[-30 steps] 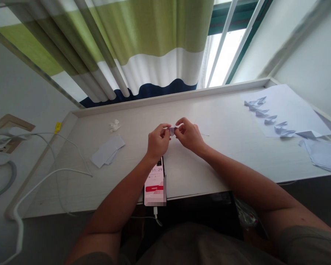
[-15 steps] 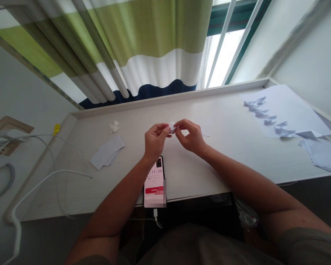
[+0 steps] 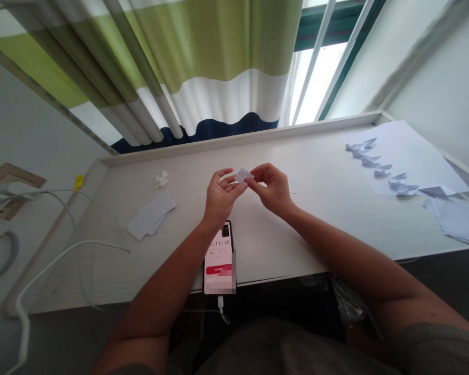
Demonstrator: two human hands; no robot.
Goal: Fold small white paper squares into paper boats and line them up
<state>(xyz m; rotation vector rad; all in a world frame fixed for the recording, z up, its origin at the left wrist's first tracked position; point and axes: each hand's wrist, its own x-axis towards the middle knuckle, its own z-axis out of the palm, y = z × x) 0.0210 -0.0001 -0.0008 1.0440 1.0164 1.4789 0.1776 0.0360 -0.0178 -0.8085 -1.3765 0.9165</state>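
Observation:
A small white folded paper [image 3: 243,175], diamond-shaped with a crease visible, is held up over the middle of the desk. My right hand [image 3: 271,186] pinches its right side between thumb and fingers. My left hand [image 3: 221,197] has its thumb at the lower corner and fingers by the left edge, while its index finger is lifted off the paper. Under my left wrist a phone [image 3: 219,260] lies on the desk and shows a timer. To the left are flat paper slips [image 3: 152,214] and a crumpled white scrap [image 3: 161,179].
Several folded paper pieces [image 3: 383,170] stand in a row on a white sheet [image 3: 422,151] at the right. Below it lies a stack of paper [image 3: 463,221]. A white cable [image 3: 74,250] crosses the desk's left side. A curtain [image 3: 219,47] hangs behind the raised back edge.
The folded paper has turned so its flat diamond face shows. My left index finger has lifted off it, and my right fingers have shifted their grip.

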